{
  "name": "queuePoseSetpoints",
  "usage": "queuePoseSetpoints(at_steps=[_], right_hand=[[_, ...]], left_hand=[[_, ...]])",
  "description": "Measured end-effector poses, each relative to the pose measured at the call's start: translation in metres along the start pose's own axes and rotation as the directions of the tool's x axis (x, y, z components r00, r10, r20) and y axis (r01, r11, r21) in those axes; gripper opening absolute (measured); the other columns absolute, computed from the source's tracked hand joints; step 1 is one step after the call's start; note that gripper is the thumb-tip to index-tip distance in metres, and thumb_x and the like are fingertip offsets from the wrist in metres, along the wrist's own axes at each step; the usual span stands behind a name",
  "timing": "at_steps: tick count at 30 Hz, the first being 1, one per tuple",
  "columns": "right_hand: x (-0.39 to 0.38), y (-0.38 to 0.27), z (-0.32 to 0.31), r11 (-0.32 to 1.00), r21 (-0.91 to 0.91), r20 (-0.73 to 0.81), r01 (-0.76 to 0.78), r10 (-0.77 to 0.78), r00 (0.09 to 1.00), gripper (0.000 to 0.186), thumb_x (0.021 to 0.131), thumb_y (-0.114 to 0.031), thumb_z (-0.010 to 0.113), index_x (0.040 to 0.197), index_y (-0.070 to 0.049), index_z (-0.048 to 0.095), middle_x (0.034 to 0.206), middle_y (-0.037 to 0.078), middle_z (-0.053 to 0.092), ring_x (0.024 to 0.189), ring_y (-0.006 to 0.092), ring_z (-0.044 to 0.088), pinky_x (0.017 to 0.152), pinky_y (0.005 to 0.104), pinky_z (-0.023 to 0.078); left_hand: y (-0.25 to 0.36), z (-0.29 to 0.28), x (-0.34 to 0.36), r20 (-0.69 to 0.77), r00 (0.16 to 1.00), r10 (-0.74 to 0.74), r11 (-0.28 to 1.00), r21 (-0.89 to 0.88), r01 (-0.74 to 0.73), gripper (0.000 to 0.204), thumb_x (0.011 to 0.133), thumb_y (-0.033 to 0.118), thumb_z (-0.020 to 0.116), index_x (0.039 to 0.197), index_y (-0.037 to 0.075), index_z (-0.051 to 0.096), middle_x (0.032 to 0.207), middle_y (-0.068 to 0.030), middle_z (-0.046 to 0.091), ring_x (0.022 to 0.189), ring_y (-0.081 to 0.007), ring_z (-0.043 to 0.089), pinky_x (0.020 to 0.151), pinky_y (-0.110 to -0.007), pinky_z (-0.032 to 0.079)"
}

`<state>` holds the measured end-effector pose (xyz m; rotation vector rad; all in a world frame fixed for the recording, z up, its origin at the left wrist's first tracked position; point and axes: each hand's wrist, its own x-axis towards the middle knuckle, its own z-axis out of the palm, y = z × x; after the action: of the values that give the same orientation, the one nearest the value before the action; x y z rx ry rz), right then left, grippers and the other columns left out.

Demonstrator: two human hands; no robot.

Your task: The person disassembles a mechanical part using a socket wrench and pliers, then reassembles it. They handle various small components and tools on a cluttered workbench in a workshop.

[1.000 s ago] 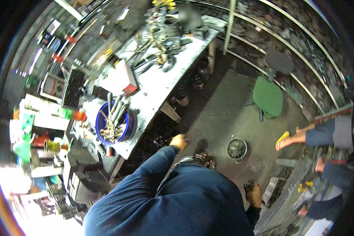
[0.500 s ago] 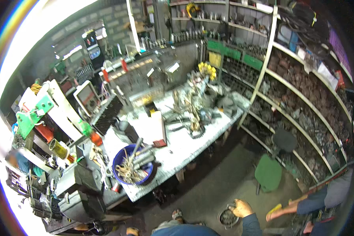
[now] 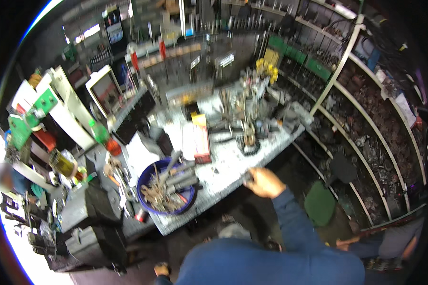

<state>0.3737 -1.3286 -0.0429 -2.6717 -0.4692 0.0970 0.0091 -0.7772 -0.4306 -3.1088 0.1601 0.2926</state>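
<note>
My right hand (image 3: 267, 183) is raised at the front edge of the white-topped workbench (image 3: 223, 183), its fingers closed. A small dark piece (image 3: 247, 178) shows at the fingertips; its kind is too blurred to tell. Low at the bottom of the view, well below the bench, is my left hand (image 3: 162, 270), fingers curled in, with something dark against it that I cannot make out. Nearest to the right hand on the bench are a metal mechanical assembly with a toothed wheel (image 3: 248, 146) and a narrow yellow-and-red box (image 3: 201, 142).
A blue basin (image 3: 191, 202) full of tools stands on the bench's near left corner. Black cases (image 3: 92, 209) sit left of it. A green seat (image 3: 319, 204) is right of the bench, before shelves (image 3: 366, 107) of metal parts. Another person's leg (image 3: 390, 242) shows lower right.
My right hand has risen from a round container on the floor to the bench's edge. My left hand has come slightly further into view. The head view has shifted and my torso shows more.
</note>
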Motion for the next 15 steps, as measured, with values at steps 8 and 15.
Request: queuePoseSetpoints(at_steps=[8,15], right_hand=[[0.08,0.029,-0.011,0.986,0.132,0.255,0.105,-0.136,0.957,0.041,0.093,-0.028,0.075,0.121,0.001,0.065,0.103,0.022,0.071,0.1,0.042,0.069,0.089,0.0493,0.054],[0.117,0.056,-0.006,0.963,0.211,0.437,0.165,-0.244,0.866,0.037,0.091,-0.027,0.074,0.113,0.001,0.067,0.106,0.025,0.071,0.104,0.0442,0.07,0.092,0.0521,0.055]], left_hand=[[0.101,-0.009,-0.049,0.658,0.285,-0.697,-0.216,-0.572,0.792,0.012,0.088,0.003,0.066,0.088,0.009,0.077,0.084,-0.0102,0.075,0.07,-0.0246,0.07,0.061,-0.038,0.056],[0.135,-0.051,-0.025,0.459,0.409,-0.789,0.135,-0.52,0.844,0.022,0.083,0.018,0.079,0.096,0.0,0.079,0.092,-0.0137,0.079,0.084,-0.0248,0.074,0.077,-0.037,0.059]])
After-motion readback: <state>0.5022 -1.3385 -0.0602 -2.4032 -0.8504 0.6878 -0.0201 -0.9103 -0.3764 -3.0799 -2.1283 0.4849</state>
